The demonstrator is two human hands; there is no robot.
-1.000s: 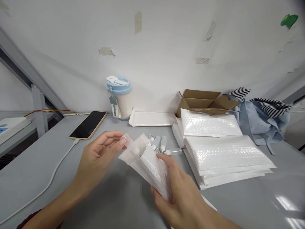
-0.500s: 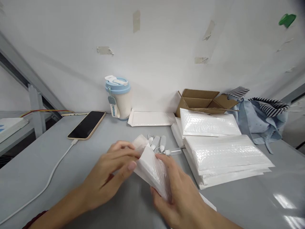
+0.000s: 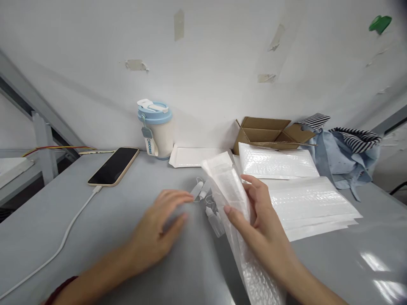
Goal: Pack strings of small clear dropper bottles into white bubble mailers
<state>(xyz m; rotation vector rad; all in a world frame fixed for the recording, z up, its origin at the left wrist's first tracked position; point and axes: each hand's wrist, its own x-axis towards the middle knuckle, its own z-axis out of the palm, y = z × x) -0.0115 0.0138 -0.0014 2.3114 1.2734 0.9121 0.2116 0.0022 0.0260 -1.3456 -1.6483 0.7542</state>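
Note:
A white bubble mailer (image 3: 224, 182) stands tilted in my right hand (image 3: 265, 224), which grips its side between thumb and fingers. The mailer's lower end runs down past the bottom of the view. Just left of it, several small clear plastic bottles (image 3: 215, 221) with white caps and thin loops lie on the table, partly covered by the mailer. My left hand (image 3: 159, 228) holds nothing; its thumb and fingers are apart, with the fingertips close beside the nearest bottle. Some motion blur softens that hand.
A stack of bubble mailers (image 3: 313, 203) lies right, before an open cardboard box (image 3: 265, 134) and a blue cloth bag (image 3: 333, 159). One flat mailer (image 3: 199, 156) rests by the wall, beside a blue-lidded cup (image 3: 162, 135). A phone (image 3: 114, 166) with a white cable (image 3: 68, 231) is left.
My left hand has come off the mailer and moved slightly down. My right hand has swung the mailer up and right, unfolding it to its length. The bottles have shifted and spread.

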